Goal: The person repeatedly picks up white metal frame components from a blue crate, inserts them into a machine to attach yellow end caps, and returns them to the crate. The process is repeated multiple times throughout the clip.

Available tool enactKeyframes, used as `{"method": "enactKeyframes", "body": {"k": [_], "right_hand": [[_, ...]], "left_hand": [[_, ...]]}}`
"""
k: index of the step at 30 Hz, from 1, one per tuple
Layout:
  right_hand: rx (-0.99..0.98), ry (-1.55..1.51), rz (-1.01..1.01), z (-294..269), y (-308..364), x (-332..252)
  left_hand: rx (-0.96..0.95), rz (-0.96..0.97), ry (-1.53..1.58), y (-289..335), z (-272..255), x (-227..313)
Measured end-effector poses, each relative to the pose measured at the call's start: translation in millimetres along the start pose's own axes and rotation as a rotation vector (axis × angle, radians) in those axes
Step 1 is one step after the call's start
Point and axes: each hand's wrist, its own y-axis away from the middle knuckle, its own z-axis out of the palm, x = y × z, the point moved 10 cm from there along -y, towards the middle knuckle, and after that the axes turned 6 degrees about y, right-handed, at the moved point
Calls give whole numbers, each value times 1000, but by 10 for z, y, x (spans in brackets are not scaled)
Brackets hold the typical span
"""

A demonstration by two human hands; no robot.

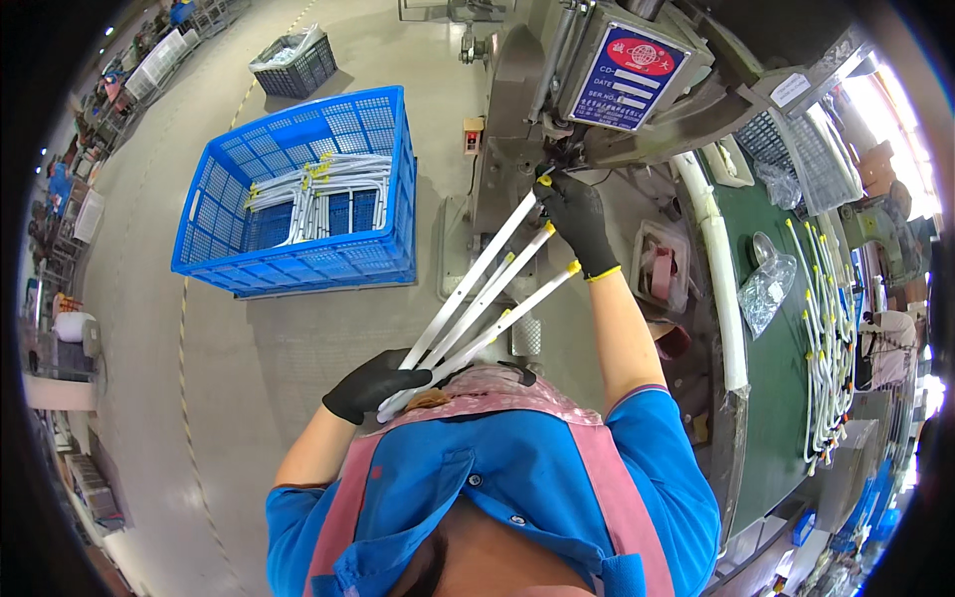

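Note:
Several white metal tubes [473,280] with yellow end caps fan out in front of my apron. My left hand [376,386], in a black glove, is closed around their lower ends near my waist. The other black-gloved hand, my right hand [579,217], grips the upper end of the longest-reaching tube, right at the working head [564,141] of a grey machine. Its fingertips partly hide that tube end. The other capped tube ends spread out below my right hand, apart from the machine.
A blue plastic crate [298,261] with similar white tubes stands on the floor at left, a dark crate [294,68] behind it. On the right, a green-topped bench [761,398] carries more bent white tubes [824,348] and a plastic bag [768,294]. A clear bin [661,264] sits beside my right forearm.

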Motion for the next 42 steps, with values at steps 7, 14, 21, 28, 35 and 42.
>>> {"method": "enactKeyframes", "body": {"k": [7, 14, 21, 28, 35, 42], "right_hand": [[98, -211, 88, -69, 71, 56], [37, -189, 105, -66, 31, 97], [-12, -53, 36, -8, -101, 118], [-63, 35, 137, 116, -22, 228], [-94, -66, 132, 302, 75, 401], [-131, -277, 308, 466, 521, 870]], "left_hand": [[-4, 53, -205, 43, -32, 178], [8, 11, -191, -86, -53, 151], [-93, -2, 186, 50, 10, 123], [-86, 117, -176, -26, -10, 123], [-66, 79, -251, -143, -80, -44], [-90, 124, -249, -209, -121, -149]]}}
